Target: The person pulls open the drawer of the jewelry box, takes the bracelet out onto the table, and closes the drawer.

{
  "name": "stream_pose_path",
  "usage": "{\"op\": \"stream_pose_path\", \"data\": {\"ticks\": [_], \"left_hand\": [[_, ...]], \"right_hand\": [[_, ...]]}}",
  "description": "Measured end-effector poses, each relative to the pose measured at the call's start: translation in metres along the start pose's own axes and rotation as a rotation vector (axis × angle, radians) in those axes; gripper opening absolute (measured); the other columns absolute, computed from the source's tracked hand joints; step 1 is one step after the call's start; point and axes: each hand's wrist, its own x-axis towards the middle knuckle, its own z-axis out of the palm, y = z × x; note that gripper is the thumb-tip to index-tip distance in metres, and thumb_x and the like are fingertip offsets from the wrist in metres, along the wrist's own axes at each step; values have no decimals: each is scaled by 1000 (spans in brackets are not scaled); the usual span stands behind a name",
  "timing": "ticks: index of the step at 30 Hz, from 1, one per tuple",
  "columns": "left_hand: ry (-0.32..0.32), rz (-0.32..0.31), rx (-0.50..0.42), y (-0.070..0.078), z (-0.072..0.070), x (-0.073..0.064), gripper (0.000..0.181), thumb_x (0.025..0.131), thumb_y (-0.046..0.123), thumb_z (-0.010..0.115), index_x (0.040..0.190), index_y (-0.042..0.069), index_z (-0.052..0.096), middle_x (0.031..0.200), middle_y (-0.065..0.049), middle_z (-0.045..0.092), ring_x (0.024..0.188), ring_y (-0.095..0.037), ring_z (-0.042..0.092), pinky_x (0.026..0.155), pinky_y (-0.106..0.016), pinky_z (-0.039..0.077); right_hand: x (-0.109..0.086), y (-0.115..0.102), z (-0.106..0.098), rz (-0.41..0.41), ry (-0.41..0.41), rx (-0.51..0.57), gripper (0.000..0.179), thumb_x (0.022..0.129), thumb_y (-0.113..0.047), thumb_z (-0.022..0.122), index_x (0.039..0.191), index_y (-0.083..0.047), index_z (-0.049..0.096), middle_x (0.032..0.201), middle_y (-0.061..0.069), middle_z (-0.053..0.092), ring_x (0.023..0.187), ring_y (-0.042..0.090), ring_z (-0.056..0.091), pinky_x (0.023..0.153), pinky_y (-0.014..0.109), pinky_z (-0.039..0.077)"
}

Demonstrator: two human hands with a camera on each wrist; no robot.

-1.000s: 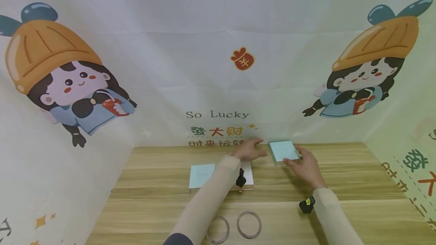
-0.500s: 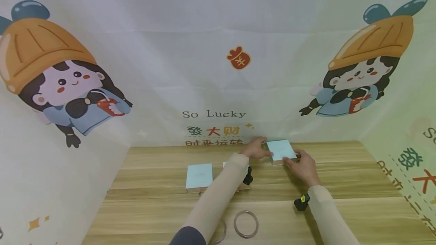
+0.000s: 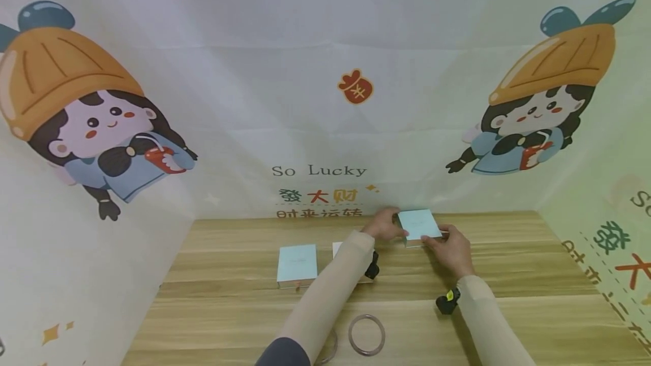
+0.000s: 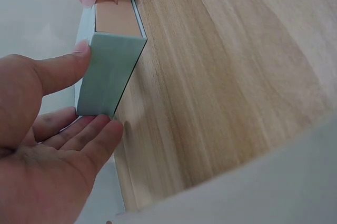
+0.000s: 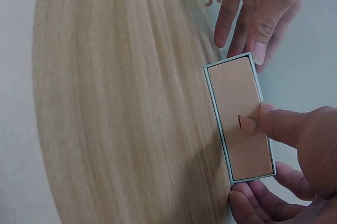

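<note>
At the back of the table, both hands hold a pale blue drawer box (image 3: 418,223) flat, its tan drawer front facing the body. My left hand (image 3: 383,225) has its thumb on the box's upper edge and its fingers at the far corner, as the left wrist view shows. My right hand (image 3: 454,248) grips the other end; its thumb (image 5: 284,125) lies on the top front edge near the small tan pull tab (image 5: 248,124), with fingers curled around the right side. The drawer front (image 5: 231,87) sits flush inside the sleeve.
A second pale blue box (image 3: 297,263) rests left of centre. Beside it, a white-topped box (image 3: 338,249) is partly covered by my left forearm. Toward the front lies a greyish bangle (image 3: 351,335); another bangle (image 3: 335,344) is mostly behind my left sleeve. A printed cloth wall (image 3: 244,174) stands behind the table.
My left hand has moved right from beside the box and taken hold of its left end. The right hand keeps its grip, and the box stays at the back of the table.
</note>
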Motion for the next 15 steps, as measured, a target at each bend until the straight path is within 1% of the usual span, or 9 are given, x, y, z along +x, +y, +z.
{"op": "stream_pose_path", "data": {"ticks": [2,5,8,10,12,14,15], "left_hand": [[8,2,-4,-1,0,0,72,92,25,78,153,6,45,155,-13,50,143,-29,47,118,-40,41],[21,9,-17,-3,0,0,71,90,24,81,149,2,48,148,-14,56,137,-28,53,114,-39,45],[46,15,-17,-4,0,0,67,87,25,84,142,0,54,135,-13,63,123,-25,60,105,-35,51],[65,19,-18,-5,0,0,62,86,24,85,135,-1,57,125,-12,65,111,-22,61,97,-32,52],[85,19,-10,-5,0,-1,57,84,24,86,129,0,60,118,-11,66,102,-19,60,91,-30,52],[96,23,-13,-6,0,-3,53,85,23,85,126,-1,61,116,-11,66,100,-19,60,89,-30,53],[100,25,-10,-6,0,-3,53,85,22,85,127,-1,62,117,-11,67,101,-20,61,90,-30,53]], "right_hand": [[0,0,0,6,2,7,63,97,-28,71,140,12,48,131,37,60,116,44,64,87,44,55],[0,-1,-1,20,-1,33,62,96,-27,72,138,12,49,129,35,60,115,43,64,82,38,55],[0,0,-2,32,-8,60,62,96,-27,73,137,13,50,128,34,60,113,43,63,76,30,52],[0,1,-3,37,-12,71,62,96,-28,73,137,13,50,128,33,60,113,42,63,74,26,50],[1,2,-4,37,-15,78,61,95,-27,73,136,13,51,127,33,60,113,41,63,73,25,49],[3,3,-5,33,-19,81,61,95,-26,73,136,13,51,127,33,60,114,42,63,74,25,50],[3,4,-5,30,-25,86,61,95,-26,73,136,13,50,128,33,60,115,43,63,75,26,52]]}}
